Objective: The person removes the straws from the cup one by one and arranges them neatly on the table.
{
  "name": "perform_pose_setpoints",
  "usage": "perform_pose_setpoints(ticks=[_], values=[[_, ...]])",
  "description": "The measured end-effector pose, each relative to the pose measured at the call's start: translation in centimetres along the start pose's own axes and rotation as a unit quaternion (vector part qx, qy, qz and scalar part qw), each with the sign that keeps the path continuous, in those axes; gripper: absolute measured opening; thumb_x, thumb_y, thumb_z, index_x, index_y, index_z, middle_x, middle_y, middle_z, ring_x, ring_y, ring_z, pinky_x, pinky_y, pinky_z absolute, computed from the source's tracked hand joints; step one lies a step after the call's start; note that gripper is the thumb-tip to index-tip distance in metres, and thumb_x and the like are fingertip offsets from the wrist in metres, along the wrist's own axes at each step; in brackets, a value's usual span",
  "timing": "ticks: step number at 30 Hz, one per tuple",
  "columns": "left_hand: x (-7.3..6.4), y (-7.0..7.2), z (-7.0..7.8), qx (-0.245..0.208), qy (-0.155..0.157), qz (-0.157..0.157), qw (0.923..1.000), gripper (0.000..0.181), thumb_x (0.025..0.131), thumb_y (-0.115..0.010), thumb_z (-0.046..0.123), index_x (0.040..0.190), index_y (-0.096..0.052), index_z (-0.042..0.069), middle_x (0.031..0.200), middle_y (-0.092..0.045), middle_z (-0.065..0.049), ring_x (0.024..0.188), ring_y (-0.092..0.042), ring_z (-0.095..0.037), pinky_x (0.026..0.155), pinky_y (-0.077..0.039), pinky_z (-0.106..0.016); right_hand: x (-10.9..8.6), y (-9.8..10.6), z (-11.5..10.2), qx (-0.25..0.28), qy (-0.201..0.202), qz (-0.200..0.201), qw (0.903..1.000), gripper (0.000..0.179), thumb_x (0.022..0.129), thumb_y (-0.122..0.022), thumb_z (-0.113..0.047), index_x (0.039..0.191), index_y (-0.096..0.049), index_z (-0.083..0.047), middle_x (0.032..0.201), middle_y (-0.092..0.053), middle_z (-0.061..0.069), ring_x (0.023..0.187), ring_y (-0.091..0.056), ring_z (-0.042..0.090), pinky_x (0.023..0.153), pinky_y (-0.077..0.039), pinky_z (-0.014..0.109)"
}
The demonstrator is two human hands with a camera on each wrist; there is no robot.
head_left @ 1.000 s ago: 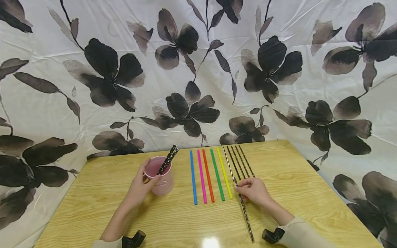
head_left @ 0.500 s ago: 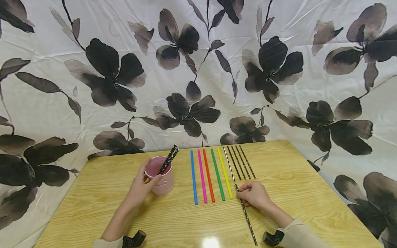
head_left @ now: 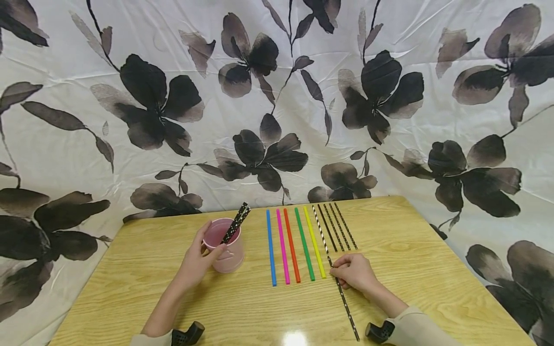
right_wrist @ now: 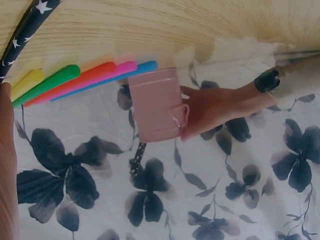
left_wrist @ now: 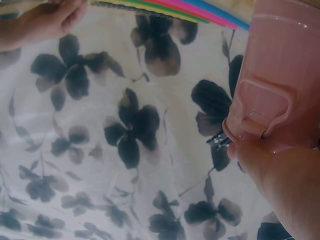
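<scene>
On the left of the table, my left hand [head_left: 196,257] grips a small pink bucket [head_left: 227,257] around its side, with the thumb at the rim. A few black straws with white dots [head_left: 235,223] lean out of the bucket; their lower ends are hidden inside it. My right hand [head_left: 357,274] pinches a black straw with white stars [right_wrist: 22,32] near its middle. That straw slants toward the table's front edge, its far end close to the near end of a black-and-white striped straw [head_left: 320,228].
Blue [head_left: 270,247], pink [head_left: 283,247], red [head_left: 292,245], green [head_left: 305,245] and yellow [head_left: 314,242] straws lie side by side mid-table. Several dark straws [head_left: 338,226] lie right of the striped one. A flower-print cloth [head_left: 268,96] hangs behind the wooden table [head_left: 242,312].
My right hand has drawn the starred straw slightly toward the front edge, away from the dark straws. The left hand and bucket have stayed in place.
</scene>
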State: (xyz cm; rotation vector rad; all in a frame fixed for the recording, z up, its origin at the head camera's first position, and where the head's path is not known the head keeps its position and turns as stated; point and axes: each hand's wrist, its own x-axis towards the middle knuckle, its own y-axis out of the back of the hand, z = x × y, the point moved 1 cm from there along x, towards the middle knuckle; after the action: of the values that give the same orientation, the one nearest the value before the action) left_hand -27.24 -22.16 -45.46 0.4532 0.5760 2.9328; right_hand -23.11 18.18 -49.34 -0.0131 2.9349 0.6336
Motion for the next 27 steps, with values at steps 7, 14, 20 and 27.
perform_pose_setpoints(ticks=[7,14,20,27], values=[[-0.09,-0.01,-0.2,0.008,0.008,-0.001,0.9999,0.075,0.082,-0.06,0.037,0.141,-0.016,0.023,0.139,-0.025,-0.009,0.125,-0.027,-0.029,0.098,-0.026,-0.047,-0.02,-0.01,0.01,0.001,0.0,0.001,1.0,0.021,0.073,-0.071,-0.012,0.087,-0.062,0.001,0.061,-0.06,0.009,0.044,-0.055,0.017,0.041,-0.049,0.032],[-0.03,-0.02,-0.23,0.003,0.006,0.001,1.0,0.075,0.082,-0.061,0.037,0.141,-0.016,0.022,0.139,-0.025,-0.01,0.124,-0.028,-0.031,0.098,-0.026,-0.048,-0.05,0.09,-0.12,-0.002,0.009,0.002,1.0,0.018,0.074,-0.07,-0.012,0.085,-0.062,0.0,0.061,-0.06,0.01,0.045,-0.055,0.018,0.041,-0.049,0.033],[-0.01,0.0,-0.15,0.009,0.008,-0.001,0.9999,0.075,0.082,-0.06,0.038,0.141,-0.016,0.023,0.139,-0.024,-0.01,0.124,-0.027,-0.029,0.099,-0.025,-0.048,0.03,0.05,0.03,-0.001,0.007,0.004,1.0,0.018,0.074,-0.071,-0.012,0.085,-0.062,0.0,0.06,-0.06,0.009,0.045,-0.055,0.018,0.041,-0.048,0.033],[-0.02,0.02,-0.07,0.005,0.004,-0.001,1.0,0.076,0.082,-0.06,0.036,0.141,-0.016,0.019,0.139,-0.024,-0.01,0.124,-0.027,-0.029,0.099,-0.024,-0.047,0.06,0.05,0.05,-0.003,0.009,0.005,0.9999,0.018,0.074,-0.07,-0.013,0.085,-0.062,-0.001,0.059,-0.059,0.009,0.044,-0.055,0.018,0.04,-0.048,0.033]])
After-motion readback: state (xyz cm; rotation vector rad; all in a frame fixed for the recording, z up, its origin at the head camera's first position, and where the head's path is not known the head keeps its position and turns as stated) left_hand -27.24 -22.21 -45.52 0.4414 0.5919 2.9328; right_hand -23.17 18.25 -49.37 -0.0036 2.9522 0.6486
